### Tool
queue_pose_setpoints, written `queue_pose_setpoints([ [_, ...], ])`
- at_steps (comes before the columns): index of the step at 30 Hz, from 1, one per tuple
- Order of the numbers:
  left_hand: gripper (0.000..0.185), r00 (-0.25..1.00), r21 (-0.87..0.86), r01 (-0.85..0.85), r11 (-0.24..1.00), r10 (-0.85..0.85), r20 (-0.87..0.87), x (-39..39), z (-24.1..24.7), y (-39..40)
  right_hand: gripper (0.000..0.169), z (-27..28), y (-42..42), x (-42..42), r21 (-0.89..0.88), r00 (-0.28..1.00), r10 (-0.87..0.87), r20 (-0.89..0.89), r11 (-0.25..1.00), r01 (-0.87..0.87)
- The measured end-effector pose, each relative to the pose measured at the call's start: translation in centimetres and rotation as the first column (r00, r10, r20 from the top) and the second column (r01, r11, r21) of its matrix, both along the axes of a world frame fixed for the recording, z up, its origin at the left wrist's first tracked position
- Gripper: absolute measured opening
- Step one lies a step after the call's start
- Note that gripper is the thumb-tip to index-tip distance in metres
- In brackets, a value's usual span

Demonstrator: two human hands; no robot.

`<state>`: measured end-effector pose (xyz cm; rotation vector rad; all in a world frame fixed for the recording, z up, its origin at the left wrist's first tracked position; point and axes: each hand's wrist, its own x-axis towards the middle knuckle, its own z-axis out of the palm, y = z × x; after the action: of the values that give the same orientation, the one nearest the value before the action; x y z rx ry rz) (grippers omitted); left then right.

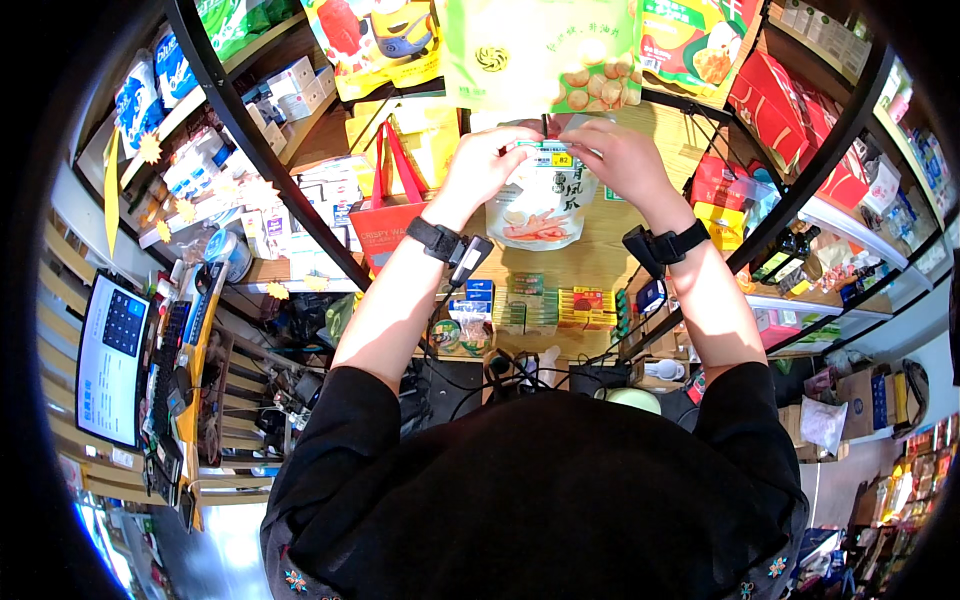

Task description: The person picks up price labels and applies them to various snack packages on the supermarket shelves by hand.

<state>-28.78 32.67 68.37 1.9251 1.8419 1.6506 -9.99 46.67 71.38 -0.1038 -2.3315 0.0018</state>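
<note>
My left hand [491, 161] and my right hand [619, 154] meet over a wooden shelf [652, 135]. Between their fingertips is a small price label [553, 159] with a green edge and a yellow patch, pinched from both sides. Directly behind and below it stands a pale snack pouch [536, 214], printed with chicken feet and a bowl. The label covers part of the pouch's top; whether the fingers also grip the pouch cannot be seen. Each wrist wears a black strap with a small device and a cable.
Large snack bags [540, 52] stand on the level above. A red paper bag [386, 225] is left of the pouch. Small boxes [525, 307] line a lower shelf. Black metal uprights [274, 161] flank the arms. Cables [517, 367] hang near my body. Far left stands a monitor [112, 360].
</note>
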Motion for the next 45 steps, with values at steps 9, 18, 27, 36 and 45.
queue_pose_setpoints([
  [9, 0.021, 0.998, -0.075, -0.049, 0.996, 0.051, 0.020, 0.2, 0.6, -0.1, 0.015, 1.0, -0.5, -0.5, -0.018, 1.000, -0.001, 0.029, 1.000, 0.002],
  [18, 0.020, 0.998, -0.064, -0.043, 0.997, 0.046, 0.041, 0.3, 0.7, -0.1, 0.013, 1.2, -0.8, -0.6, 0.023, 0.998, -0.041, 0.054, 0.999, 0.040],
  [27, 0.018, 0.998, -0.040, -0.019, 0.999, 0.021, 0.056, 0.1, 0.4, 0.1, 0.015, 1.4, -1.0, -0.6, -0.037, 0.997, -0.054, 0.051, 0.998, 0.056],
  [36, 0.016, 0.997, -0.070, -0.069, 0.995, 0.070, 0.011, 0.1, 1.2, 0.1, 0.018, 1.8, -0.5, -1.6, -0.045, 0.989, -0.065, 0.136, 0.996, 0.072],
  [45, 0.016, 0.998, -0.105, -0.044, 0.993, 0.049, 0.041, -0.1, 1.0, 0.0, 0.010, 1.7, -0.4, -0.9, 0.091, 0.993, -0.026, 0.115, 0.996, 0.016],
])
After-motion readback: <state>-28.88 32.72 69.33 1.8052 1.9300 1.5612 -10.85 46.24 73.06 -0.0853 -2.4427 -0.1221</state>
